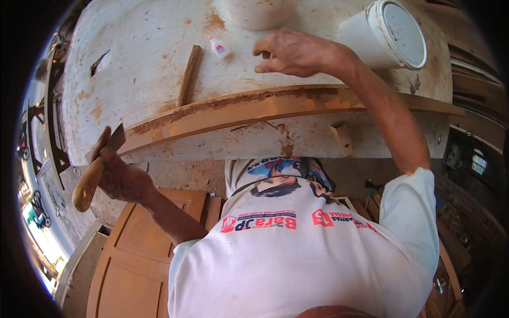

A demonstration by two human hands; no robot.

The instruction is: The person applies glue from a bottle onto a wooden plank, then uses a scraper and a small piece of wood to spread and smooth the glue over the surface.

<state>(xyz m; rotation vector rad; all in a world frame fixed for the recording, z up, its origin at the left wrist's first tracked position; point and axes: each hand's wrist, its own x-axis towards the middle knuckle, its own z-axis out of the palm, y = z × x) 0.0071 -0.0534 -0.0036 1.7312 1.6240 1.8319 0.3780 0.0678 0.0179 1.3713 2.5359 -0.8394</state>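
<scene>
Diagonally, the scraper (89,185) points forward and right, blade (116,138) seemingly near the beam (238,113).

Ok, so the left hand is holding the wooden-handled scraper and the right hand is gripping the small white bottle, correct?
Not quite: the right hand isn't gripping the small white bottle. The head view shows the bottle on the table, to the left of that hand and apart from it. The left hand is holding the wooden-handled scraper.
</scene>
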